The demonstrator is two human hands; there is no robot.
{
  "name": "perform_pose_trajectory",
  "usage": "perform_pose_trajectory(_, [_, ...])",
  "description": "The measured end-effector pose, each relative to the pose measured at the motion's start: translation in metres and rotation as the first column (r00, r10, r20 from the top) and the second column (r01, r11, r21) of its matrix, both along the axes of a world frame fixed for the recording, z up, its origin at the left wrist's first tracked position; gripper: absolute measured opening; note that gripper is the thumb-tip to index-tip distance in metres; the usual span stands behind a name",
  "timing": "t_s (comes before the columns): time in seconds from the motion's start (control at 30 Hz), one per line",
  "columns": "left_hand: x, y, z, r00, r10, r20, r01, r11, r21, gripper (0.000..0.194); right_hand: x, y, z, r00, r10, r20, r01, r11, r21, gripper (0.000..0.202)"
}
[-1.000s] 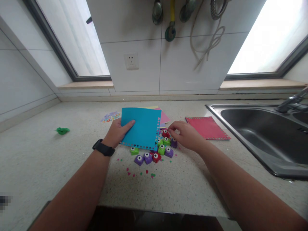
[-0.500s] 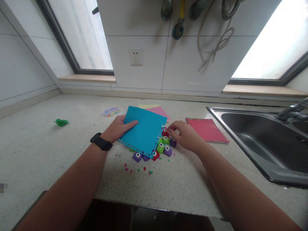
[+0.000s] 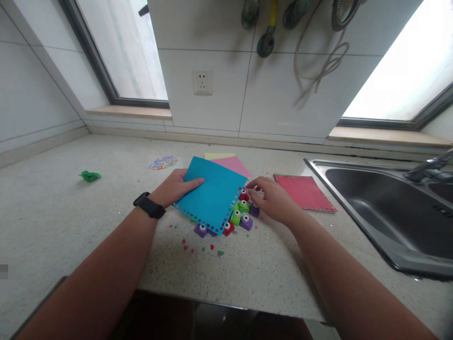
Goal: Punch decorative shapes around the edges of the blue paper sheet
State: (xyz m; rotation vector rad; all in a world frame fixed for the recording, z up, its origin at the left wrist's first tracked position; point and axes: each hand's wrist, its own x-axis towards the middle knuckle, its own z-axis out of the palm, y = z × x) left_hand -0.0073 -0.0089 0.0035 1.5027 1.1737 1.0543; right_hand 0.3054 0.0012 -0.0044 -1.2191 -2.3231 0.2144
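My left hand [image 3: 180, 186] is closed on the left side of a blue sheet of paper [image 3: 215, 191], with the thumb on top. Small shapes are punched along its lower and right edges. Under and beside the sheet stand several craft punches in green [image 3: 236, 217], purple [image 3: 246, 221] and red [image 3: 228, 228], with star marks on their white buttons. My right hand [image 3: 267, 196] is by the sheet's right corner, its fingertips pinched together beside a red craft punch [image 3: 243, 194]. What those fingertips hold, if anything, is too small to make out.
A red sheet with punched edges [image 3: 306, 192] lies by the sink [image 3: 375, 208] on the right. Pink paper [image 3: 233, 165] lies behind the blue sheet. Confetti [image 3: 163, 163], small cut-outs [image 3: 212, 247] and a crumpled green thing [image 3: 90, 176] are on the counter [image 3: 116, 245].
The blue sheet's right corner has shifted slightly to the right, toward my right hand. Both hands keep nearly the same place, and the camera view has moved a little.
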Motion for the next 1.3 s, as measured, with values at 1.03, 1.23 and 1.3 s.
perform_pose_trajectory(1.03, [-0.010, 0.015, -0.008, 0.919, 0.294, 0.261, -0.326, 0.941, 0.088, 0.056, -0.013, -0.012, 0.005, 0.922, 0.289, 0.256, -0.293, 0.956, -0.026, 0.030])
perform_pose_trajectory(1.23, [-0.009, 0.015, -0.008, 0.927, 0.277, 0.252, -0.310, 0.946, 0.101, 0.054, -0.017, -0.015, 0.004, 0.919, 0.309, 0.244, -0.305, 0.951, -0.054, 0.036])
perform_pose_trajectory(1.3, [-0.009, 0.014, -0.007, 0.934, 0.268, 0.237, -0.298, 0.949, 0.101, 0.053, -0.019, -0.017, 0.005, 0.922, 0.310, 0.232, -0.304, 0.951, -0.059, 0.033])
